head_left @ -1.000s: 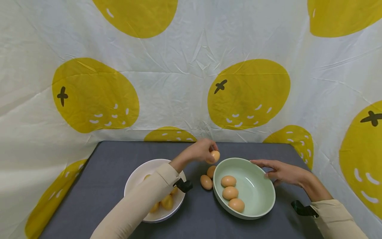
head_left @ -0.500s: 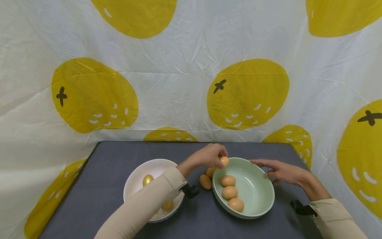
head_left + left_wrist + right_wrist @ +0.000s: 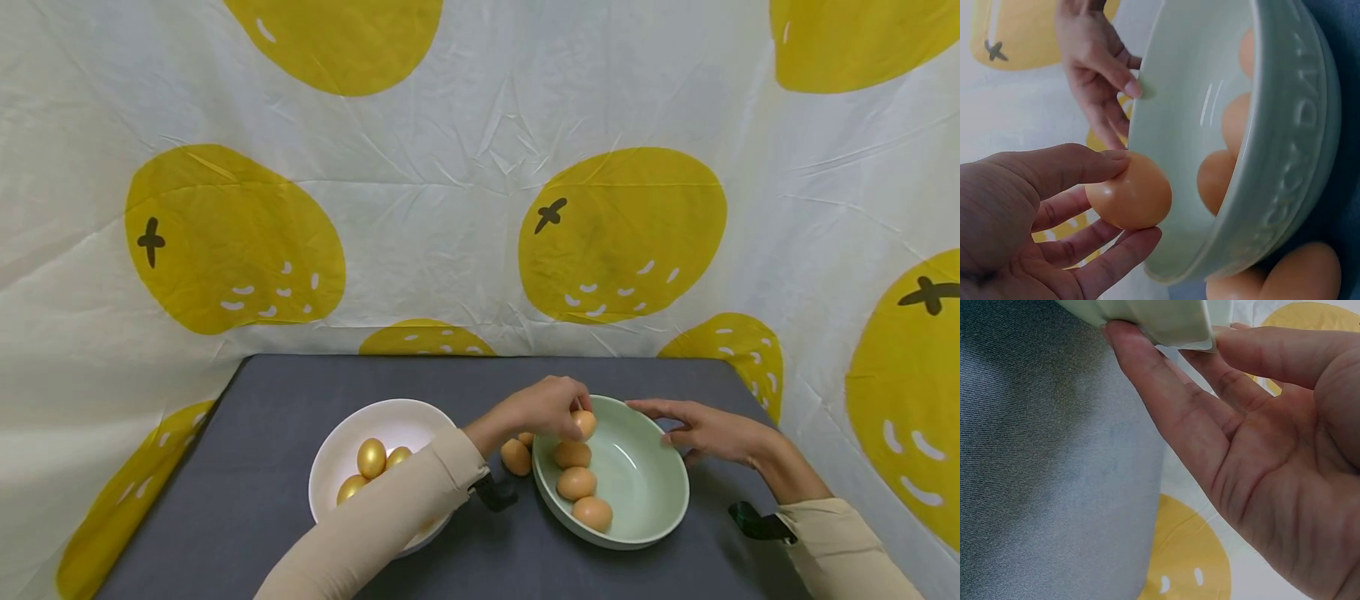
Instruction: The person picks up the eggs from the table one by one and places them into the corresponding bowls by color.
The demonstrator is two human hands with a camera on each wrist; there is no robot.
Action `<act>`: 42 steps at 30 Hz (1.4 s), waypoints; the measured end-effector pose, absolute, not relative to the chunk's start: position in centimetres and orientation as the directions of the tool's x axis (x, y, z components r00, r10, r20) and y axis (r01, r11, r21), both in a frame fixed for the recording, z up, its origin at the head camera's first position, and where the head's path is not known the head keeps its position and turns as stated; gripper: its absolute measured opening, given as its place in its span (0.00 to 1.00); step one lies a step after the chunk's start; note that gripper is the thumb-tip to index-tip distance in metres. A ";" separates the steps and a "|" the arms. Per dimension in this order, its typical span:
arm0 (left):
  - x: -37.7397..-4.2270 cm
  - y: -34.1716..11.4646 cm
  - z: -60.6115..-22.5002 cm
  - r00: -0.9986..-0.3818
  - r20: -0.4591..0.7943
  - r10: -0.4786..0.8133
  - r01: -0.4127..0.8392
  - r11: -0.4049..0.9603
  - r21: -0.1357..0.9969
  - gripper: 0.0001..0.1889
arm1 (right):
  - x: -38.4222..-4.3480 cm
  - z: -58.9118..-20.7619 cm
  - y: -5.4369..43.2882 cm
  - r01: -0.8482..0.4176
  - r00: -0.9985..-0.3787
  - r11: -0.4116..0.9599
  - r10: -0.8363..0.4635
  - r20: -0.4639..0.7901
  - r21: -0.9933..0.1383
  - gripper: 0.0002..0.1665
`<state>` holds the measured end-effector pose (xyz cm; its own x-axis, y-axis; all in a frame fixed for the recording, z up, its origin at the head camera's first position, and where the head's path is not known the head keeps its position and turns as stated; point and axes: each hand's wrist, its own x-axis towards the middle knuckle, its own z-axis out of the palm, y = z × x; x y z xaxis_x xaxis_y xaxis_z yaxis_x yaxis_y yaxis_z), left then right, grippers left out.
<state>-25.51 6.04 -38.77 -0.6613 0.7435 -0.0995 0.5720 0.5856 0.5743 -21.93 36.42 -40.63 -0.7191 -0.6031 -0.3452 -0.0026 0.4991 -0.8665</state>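
Observation:
My left hand (image 3: pixel 549 406) pinches a brown egg (image 3: pixel 1134 192) between thumb and fingertips, just over the left part of the pale green bowl (image 3: pixel 637 487). Three more brown eggs lie in a row along that bowl's left side, the middle one (image 3: pixel 577 483) among them. The bowl's far right rim is gripped by my right hand (image 3: pixel 723 433). Its thumb laps over the rim while the fingers (image 3: pixel 1147 372) support the outer wall from below. Raised lettering runs around the outer wall in the left wrist view.
Two brown eggs, one (image 3: pixel 515 457) in front of the other, rest on the grey cloth (image 3: pixel 315 383) left of the green bowl. A white bowl (image 3: pixel 324 479) with several golden eggs (image 3: pixel 371 458) stands farther left, partly hidden by the left sleeve. A fruit-print curtain (image 3: pixel 435 250) hangs behind.
My left hand has carried the brown egg rightward and toward me, from beyond the loose eggs to over the green bowl. The right hand has kept its place at the rim.

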 end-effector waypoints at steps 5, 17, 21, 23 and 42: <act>-25.2 6.9 -39.0 -0.645 -0.108 0.756 0.594 0.585 0.552 0.17 | -21.9 -40.6 36.4 -0.005 -0.724 0.506 -0.597 -0.346 -0.863 0.39; -24.7 8.5 -40.3 -0.544 -0.139 0.828 0.661 0.524 0.537 0.18 | -21.8 -40.7 36.5 -0.029 -0.707 0.474 -0.632 -0.317 -0.880 0.38; -24.3 9.0 -40.8 -0.504 -0.125 0.855 0.705 0.491 0.511 0.17 | -21.7 -40.7 36.5 -0.024 -0.710 0.473 -0.629 -0.318 -0.881 0.38; -24.0 9.3 -40.9 -0.491 -0.124 0.862 0.722 0.483 0.496 0.17 | -21.7 -40.7 36.5 -0.025 -0.713 0.477 -0.625 -0.318 -0.879 0.38; -22.3 11.2 -41.8 -0.447 -0.175 0.877 0.776 0.478 0.411 0.16 | -21.8 -40.4 36.3 -0.023 -0.717 0.500 -0.612 -0.334 -0.866 0.38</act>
